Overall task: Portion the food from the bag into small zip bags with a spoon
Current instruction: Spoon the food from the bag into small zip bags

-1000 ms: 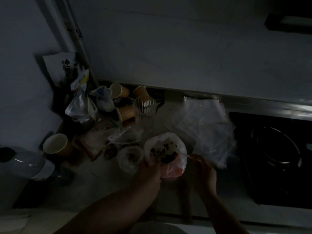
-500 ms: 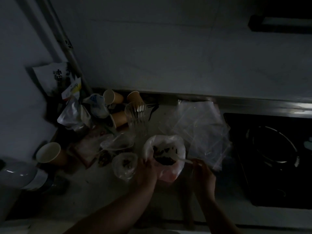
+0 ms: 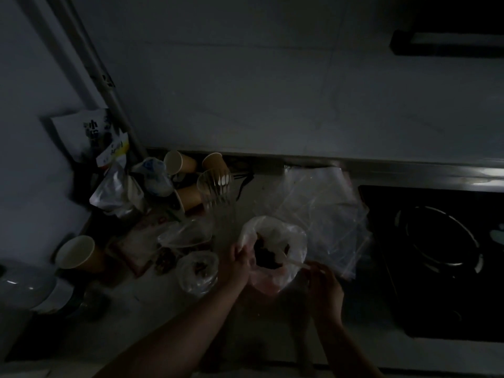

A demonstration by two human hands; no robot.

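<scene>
We are looking at a dim home kitchen. A black gas stove is set into the pale counter beside a tiled wall. Paper cups, a clear drinking glass and food packets crowd the counter's corner by a pipe.
</scene>
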